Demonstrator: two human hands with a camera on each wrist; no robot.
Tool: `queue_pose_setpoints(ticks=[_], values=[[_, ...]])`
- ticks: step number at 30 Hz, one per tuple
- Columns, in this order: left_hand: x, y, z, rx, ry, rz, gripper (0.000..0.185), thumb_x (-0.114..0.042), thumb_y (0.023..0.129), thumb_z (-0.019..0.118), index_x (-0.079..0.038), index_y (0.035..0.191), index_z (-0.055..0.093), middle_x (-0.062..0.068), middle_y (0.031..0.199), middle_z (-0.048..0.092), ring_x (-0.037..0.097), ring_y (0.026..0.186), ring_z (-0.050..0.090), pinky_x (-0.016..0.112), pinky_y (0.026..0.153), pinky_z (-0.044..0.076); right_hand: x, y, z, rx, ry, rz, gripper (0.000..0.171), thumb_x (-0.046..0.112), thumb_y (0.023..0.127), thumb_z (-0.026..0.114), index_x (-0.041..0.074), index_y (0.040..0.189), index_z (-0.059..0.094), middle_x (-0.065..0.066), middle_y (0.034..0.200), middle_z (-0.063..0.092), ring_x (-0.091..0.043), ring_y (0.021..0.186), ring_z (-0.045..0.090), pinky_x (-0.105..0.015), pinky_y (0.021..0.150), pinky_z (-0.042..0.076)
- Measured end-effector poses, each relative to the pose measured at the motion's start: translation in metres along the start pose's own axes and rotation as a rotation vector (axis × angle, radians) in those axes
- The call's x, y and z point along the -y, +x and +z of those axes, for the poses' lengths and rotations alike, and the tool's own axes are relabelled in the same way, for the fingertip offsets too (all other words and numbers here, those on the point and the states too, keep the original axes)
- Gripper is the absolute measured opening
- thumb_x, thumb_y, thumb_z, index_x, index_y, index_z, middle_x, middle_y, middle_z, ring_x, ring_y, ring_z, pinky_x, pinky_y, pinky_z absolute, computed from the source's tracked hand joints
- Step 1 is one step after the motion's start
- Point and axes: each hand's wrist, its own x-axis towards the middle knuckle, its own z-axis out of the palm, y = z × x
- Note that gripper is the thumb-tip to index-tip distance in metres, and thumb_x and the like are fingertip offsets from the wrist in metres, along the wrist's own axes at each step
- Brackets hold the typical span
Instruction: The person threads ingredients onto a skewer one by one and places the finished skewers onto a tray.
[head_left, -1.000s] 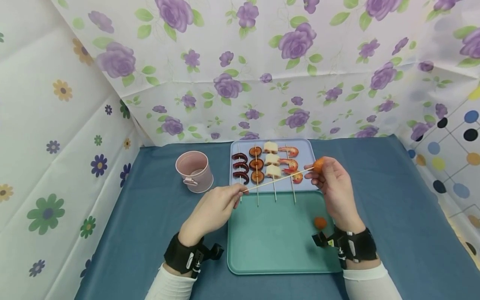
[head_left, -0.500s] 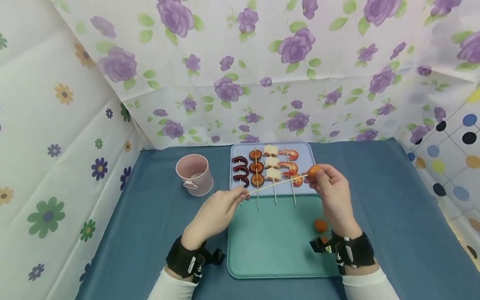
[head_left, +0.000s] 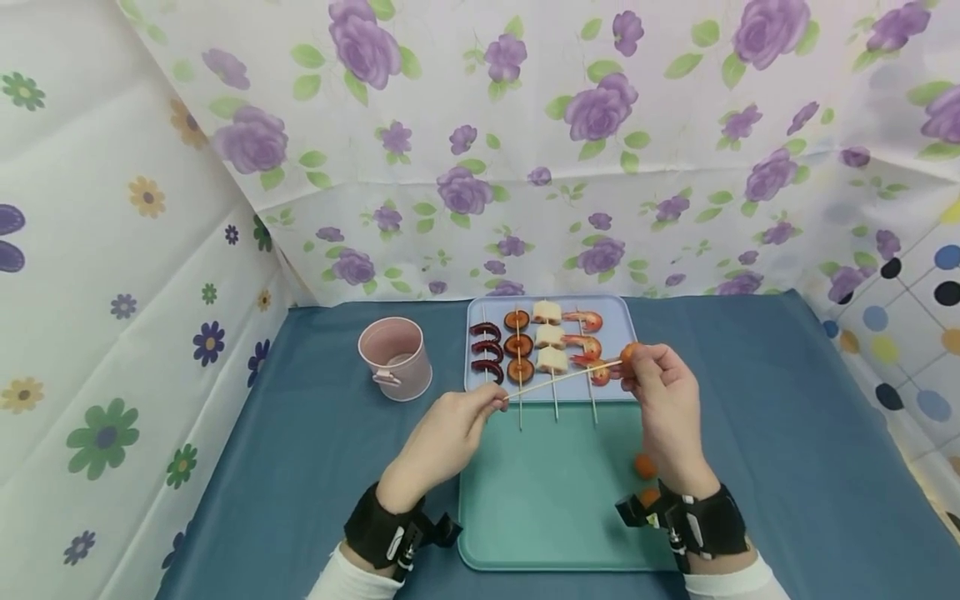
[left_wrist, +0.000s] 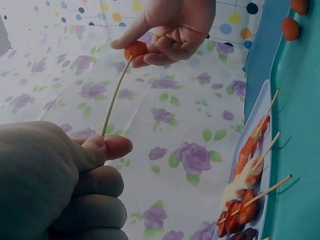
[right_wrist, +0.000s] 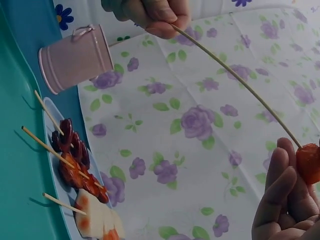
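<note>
1. Above the green tray (head_left: 547,500), both hands work one bare skewer (head_left: 562,379).
2. Behind the green tray, a blue tray (head_left: 626,333) holds four loaded skewers; a pink cup (head_left: 395,358) stands to its left.
3. Left hand (head_left: 442,437): thumb and fingers pinch the skewer's blunt end.
4. Right hand (head_left: 663,400): fingertips pinch an orange piece (head_left: 628,353) at the tip.
5. Risk, judged: off-centre pressure could split the piece or prick a finger; two spare pieces (head_left: 644,465) lie on the green tray.

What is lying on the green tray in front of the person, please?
On the green tray lie two loose orange balls, one partly hidden by the right wrist strap; anything beneath the right hand is covered.
</note>
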Motion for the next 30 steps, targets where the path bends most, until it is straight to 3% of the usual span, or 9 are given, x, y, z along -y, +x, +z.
queue_pose_setpoints(ticks=[3,5,7,9,15,23,30], values=[[-0.002,0.0,0.002,0.002,-0.014,-0.004,0.015,-0.01,0.112,0.057,-0.013,0.113,0.072,0.002,0.104,0.078,0.012,0.077,0.067,0.029,0.067,0.049,0.003,-0.001,-0.002,0.022,-0.076,-0.038,0.034,0.029,0.114,0.054,-0.001,0.123,0.067,-0.005,0.105,0.073,-0.02,0.096,0.067,-0.024,0.083,0.054],[-0.003,0.002,0.003,0.01,-0.039,-0.016,0.015,-0.012,0.112,0.057,-0.012,0.112,0.072,0.001,0.1,0.077,0.009,0.065,0.054,0.027,0.062,0.04,0.006,-0.002,-0.002,0.064,-0.096,-0.067,0.042,0.033,0.115,0.047,0.001,0.138,0.065,-0.007,0.11,0.071,-0.021,0.102,0.066,-0.024,0.085,0.053],[-0.003,0.004,0.003,0.009,-0.056,-0.032,0.017,-0.014,0.113,0.055,-0.012,0.11,0.072,0.002,0.099,0.076,0.008,0.061,0.044,0.027,0.06,0.035,0.007,-0.001,-0.002,0.105,-0.083,-0.087,0.049,0.035,0.116,0.043,0.002,0.148,0.06,-0.008,0.116,0.07,-0.022,0.108,0.063,-0.024,0.088,0.052],[-0.004,0.005,0.002,0.001,-0.06,-0.044,0.019,-0.015,0.114,0.054,-0.011,0.108,0.072,0.003,0.098,0.076,0.008,0.061,0.041,0.028,0.061,0.035,0.008,-0.001,-0.001,0.139,-0.038,-0.09,0.051,0.034,0.116,0.042,0.0,0.152,0.056,-0.009,0.119,0.067,-0.023,0.11,0.061,-0.025,0.089,0.052],[-0.005,0.004,0.001,0.003,-0.071,-0.02,0.017,-0.011,0.112,0.057,-0.013,0.103,0.071,0.0,0.091,0.073,0.009,0.067,0.049,0.029,0.067,0.045,0.009,-0.006,0.003,0.094,0.033,-0.058,0.05,0.032,0.115,0.051,-0.009,0.143,0.059,-0.008,0.117,0.069,-0.02,0.107,0.063,-0.026,0.089,0.053],[-0.006,0.001,0.003,0.012,-0.052,-0.002,0.017,-0.01,0.112,0.057,-0.014,0.104,0.071,-0.002,0.088,0.069,0.008,0.065,0.045,0.028,0.064,0.042,0.011,-0.02,0.019,0.139,-0.214,-0.057,0.038,0.026,0.115,0.053,-0.007,0.128,0.069,-0.001,0.11,0.075,-0.02,0.099,0.063,-0.026,0.086,0.053],[-0.005,-0.002,0.005,0.009,-0.04,-0.019,0.017,-0.012,0.112,0.057,-0.015,0.099,0.068,-0.005,0.079,0.061,0.006,0.061,0.041,0.028,0.062,0.041,0.012,-0.026,0.023,0.099,-0.225,-0.038,0.036,0.023,0.114,0.058,-0.008,0.124,0.071,-0.002,0.102,0.075,-0.02,0.094,0.063,-0.025,0.082,0.052]])
